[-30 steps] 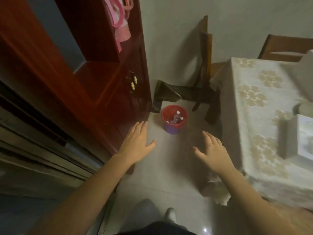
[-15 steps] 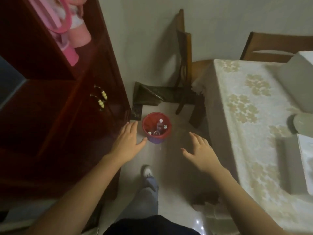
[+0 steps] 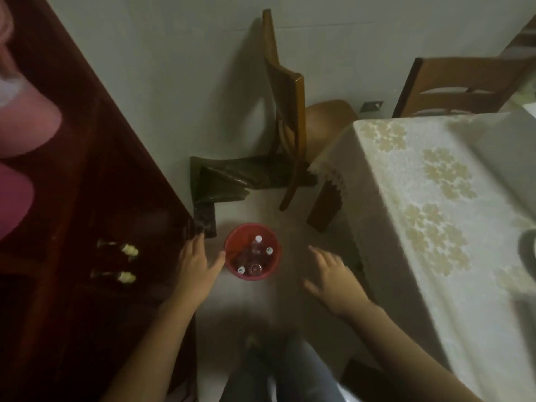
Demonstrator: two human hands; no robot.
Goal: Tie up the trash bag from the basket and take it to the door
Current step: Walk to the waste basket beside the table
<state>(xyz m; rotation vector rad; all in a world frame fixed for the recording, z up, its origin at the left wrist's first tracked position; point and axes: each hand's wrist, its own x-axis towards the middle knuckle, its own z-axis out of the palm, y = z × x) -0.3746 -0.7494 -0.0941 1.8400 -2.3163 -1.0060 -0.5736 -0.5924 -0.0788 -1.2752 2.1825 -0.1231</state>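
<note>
Trouser legs [image 3: 290,369] at bottom edge, blurred in mid-stride. Left hand [image 3: 197,268] spread open, empty, thumb just beside rim of red basket [image 3: 253,251]; half a second earlier well short of it. Right hand [image 3: 333,281] likewise open and empty, fingers splayed, near basket's right side but apart from it. Basket on floor [image 3: 261,303], seen larger and more nearly from above than one second before: approach judged almost complete. Red trash bag [image 3: 232,245] lining basket, untied, with several capped bottles [image 3: 257,245] upright inside. Dark wooden cabinet [image 3: 87,198] at left, cloth-covered worktop [image 3: 420,198] at right. Beyond, wooden chair [image 3: 287,111] against wall. Gathering of bag's rim judged next; tying and carrying to door not begun.
</note>
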